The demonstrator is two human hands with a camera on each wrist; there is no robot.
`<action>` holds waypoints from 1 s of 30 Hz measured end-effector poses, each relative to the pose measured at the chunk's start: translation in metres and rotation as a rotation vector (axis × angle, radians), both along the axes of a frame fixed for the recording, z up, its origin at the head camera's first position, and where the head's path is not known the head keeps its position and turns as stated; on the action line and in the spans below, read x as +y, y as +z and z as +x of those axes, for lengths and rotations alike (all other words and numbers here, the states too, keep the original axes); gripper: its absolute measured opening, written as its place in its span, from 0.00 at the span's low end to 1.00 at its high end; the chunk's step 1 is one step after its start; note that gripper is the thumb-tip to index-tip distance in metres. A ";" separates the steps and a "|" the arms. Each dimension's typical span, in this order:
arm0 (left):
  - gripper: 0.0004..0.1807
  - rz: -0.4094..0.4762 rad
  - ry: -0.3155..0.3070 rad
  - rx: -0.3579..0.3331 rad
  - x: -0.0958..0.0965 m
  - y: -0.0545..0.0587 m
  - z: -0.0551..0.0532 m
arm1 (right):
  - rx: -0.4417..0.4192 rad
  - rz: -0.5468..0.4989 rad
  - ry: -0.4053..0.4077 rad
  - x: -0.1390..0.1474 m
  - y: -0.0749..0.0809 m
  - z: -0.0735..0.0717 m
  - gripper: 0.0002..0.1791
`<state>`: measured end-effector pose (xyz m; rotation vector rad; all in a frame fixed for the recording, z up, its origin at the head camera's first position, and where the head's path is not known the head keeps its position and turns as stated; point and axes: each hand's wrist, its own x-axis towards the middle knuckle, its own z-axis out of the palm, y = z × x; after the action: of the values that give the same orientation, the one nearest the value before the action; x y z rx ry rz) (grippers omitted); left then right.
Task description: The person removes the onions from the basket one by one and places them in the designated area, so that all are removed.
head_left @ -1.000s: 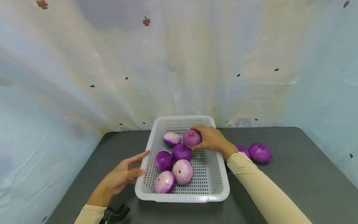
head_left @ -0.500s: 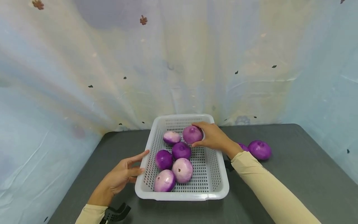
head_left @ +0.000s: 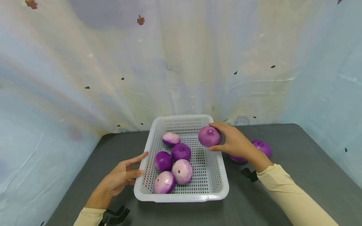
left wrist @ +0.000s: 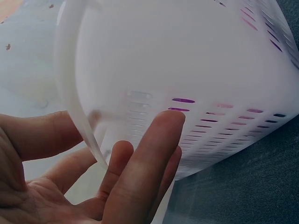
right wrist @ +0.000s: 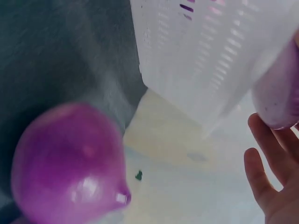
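My right hand (head_left: 233, 142) grips a purple onion (head_left: 209, 136) between thumb and fingers, above the right rim of a white plastic basket (head_left: 181, 197). In the right wrist view, that onion (right wrist: 279, 95) sits at the right edge, partly cut off. My left hand (head_left: 121, 175) holds the basket's left rim. The left wrist view has the thumb at the rim and the fingers (left wrist: 149, 163) along the outside wall. Several onions lie inside the basket, among them a pale one (head_left: 182, 171) and a dark purple one (head_left: 181, 152).
Right of the basket, an onion (head_left: 262, 148) lies on the dark grey table (head_left: 297, 175). A second onion (head_left: 238, 159) is mostly hidden under my right hand. A patterned curtain (head_left: 181, 62) hangs behind the table.
My right hand has lifted the onion from inside the basket and carried it right, over the rim. The left hand keeps its place on the basket.
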<state>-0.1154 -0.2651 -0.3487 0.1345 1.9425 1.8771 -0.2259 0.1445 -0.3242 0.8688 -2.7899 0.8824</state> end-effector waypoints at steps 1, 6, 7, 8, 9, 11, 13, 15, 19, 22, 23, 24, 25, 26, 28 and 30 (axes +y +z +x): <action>0.42 -0.001 0.002 -0.002 0.000 0.000 0.000 | 0.000 0.001 -0.011 0.004 0.000 0.002 0.52; 0.42 0.003 0.007 -0.009 -0.001 -0.002 0.000 | 0.013 -0.010 -0.053 0.024 0.001 0.013 0.51; 0.41 0.004 0.003 -0.005 -0.001 -0.001 0.000 | 0.017 -0.013 -0.059 0.028 0.002 0.015 0.51; 0.41 0.004 0.004 -0.005 -0.001 -0.001 0.000 | 0.020 -0.011 -0.065 0.033 0.002 0.016 0.51; 0.41 0.004 0.004 -0.004 -0.001 -0.001 -0.001 | 0.019 -0.010 -0.072 0.037 0.002 0.018 0.51; 0.41 0.002 0.006 -0.003 -0.001 -0.001 0.000 | 0.016 -0.008 -0.089 0.045 0.002 0.020 0.51; 0.41 -0.002 0.008 -0.003 -0.001 -0.001 0.000 | 0.013 -0.003 -0.104 0.053 0.002 0.022 0.52; 0.41 -0.003 0.008 -0.003 0.000 -0.001 0.000 | 0.016 0.001 -0.117 0.061 0.002 0.023 0.52; 0.41 0.000 0.003 -0.002 -0.001 0.000 0.000 | 0.023 0.004 -0.151 0.078 0.001 0.026 0.51; 0.41 0.003 -0.001 -0.002 -0.001 0.000 0.000 | 0.009 0.002 -0.180 0.091 0.000 0.029 0.51; 0.41 0.003 -0.001 -0.002 -0.001 0.000 0.000 | 0.004 0.002 -0.190 0.096 0.000 0.030 0.51; 0.41 0.003 0.000 -0.002 -0.001 0.000 0.000 | -0.001 0.003 -0.199 0.099 -0.001 0.030 0.51; 0.41 0.002 0.001 -0.002 0.000 0.000 0.000 | 0.000 0.004 -0.204 0.103 -0.002 0.031 0.51; 0.41 0.000 0.007 -0.006 0.000 0.000 0.000 | -0.001 0.004 -0.209 0.107 -0.003 0.031 0.51; 0.41 -0.003 0.010 -0.006 0.000 0.000 0.000 | 0.005 0.005 -0.216 0.114 -0.005 0.031 0.50; 0.41 -0.007 0.013 -0.005 0.000 0.000 -0.001 | 0.016 0.008 -0.225 0.120 -0.008 0.031 0.50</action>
<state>-0.1159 -0.2649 -0.3488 0.1157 1.9505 1.8769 -0.1952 0.2649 -0.3317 0.5442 -2.8069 0.8250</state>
